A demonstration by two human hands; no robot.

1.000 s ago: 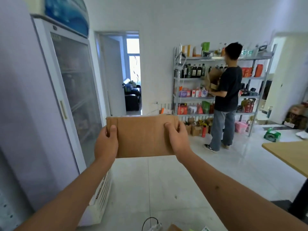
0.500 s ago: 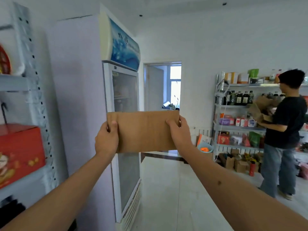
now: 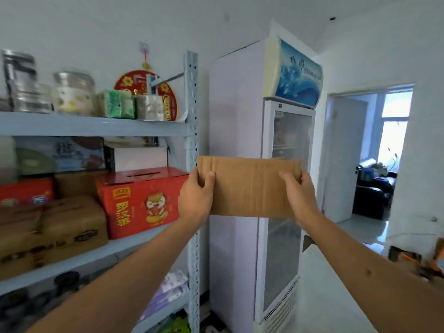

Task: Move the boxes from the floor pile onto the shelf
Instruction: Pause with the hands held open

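A plain cardboard box [image 3: 249, 187] is held up at approx chest-to-face height, in front of the fridge [image 3: 262, 179] and just right of the shelf [image 3: 192, 145] upright, not yet over any shelf board. It is gripped at both short ends: the left hand [image 3: 195, 197] is wrapped round the left end w/ thumb laid on the near face, and the right hand [image 3: 300, 195] is curled round the right end the same way. The box is kept roughly level, long side horizontal. Judged from the easy, outstretched-arm hold, it is prob. light, maybe empty; the corrugated face shows creases, so it is likely stiff enough but crushable if squeezed hard. The surface looks dry and matte, so slip is unlikely. An end-to-end grip seems right for it; support under the bottom edge would be wanted only if contents turn out heavy. The middle shelf is already crowded w/ a red printed carton [image 3: 141, 200] and brown boxes [image 3: 72, 224], so a free gap must be picked before it is slid in.
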